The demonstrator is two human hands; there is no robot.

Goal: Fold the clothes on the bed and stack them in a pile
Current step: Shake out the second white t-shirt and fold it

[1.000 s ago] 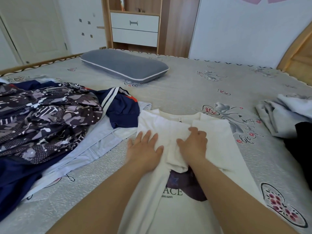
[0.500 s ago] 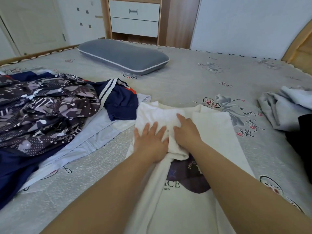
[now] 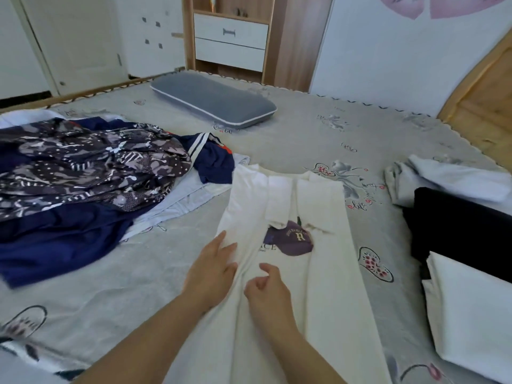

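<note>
In the lower middle of the frame, the left hand point(image 3: 212, 268) lies flat with straight fingers on the left edge of the white T-shirt point(image 3: 318, 206). The right hand point(image 3: 266, 291) hovers beside it, fingers loosely curled, holding nothing. The T-shirt lies on the bed point(image 3: 304, 134), sides folded inward.

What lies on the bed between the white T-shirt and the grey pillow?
In the head view, only bare printed bedspread lies between the white T-shirt and the grey pillow; no clothing sits there.
</note>
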